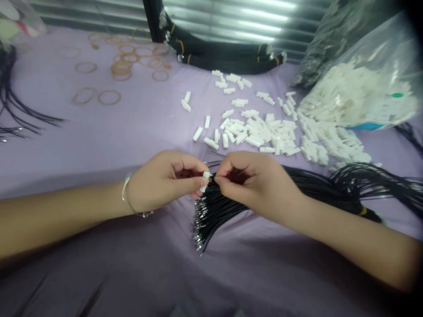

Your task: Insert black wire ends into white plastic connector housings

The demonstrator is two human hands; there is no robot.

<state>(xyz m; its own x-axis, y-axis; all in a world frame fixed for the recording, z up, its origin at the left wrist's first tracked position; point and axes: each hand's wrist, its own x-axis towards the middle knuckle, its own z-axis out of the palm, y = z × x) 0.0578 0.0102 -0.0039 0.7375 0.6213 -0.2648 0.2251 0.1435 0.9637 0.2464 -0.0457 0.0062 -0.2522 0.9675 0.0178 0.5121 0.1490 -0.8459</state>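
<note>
Between the thumb and fingers of my left hand [168, 179] is a small white plastic connector housing [205, 179]. My right hand [254, 178] pinches the end of a thin black wire [213, 177], whose tip meets or nearly meets the housing's side; blur hides whether it is inside. Beneath both hands lies a bundle of black wires [224, 204], its shiny metal terminals [199, 222] pointing left. Beyond my hands spreads a loose heap of white connector housings [261, 130].
At the right, a clear plastic bag [373, 83] of white housings spills onto the purple cloth [142, 119]. Rubber bands [122, 66] lie at the far left. Tied black wire bundles [224, 55] rest at the back. More loose black wires [20, 101] hang in from the left.
</note>
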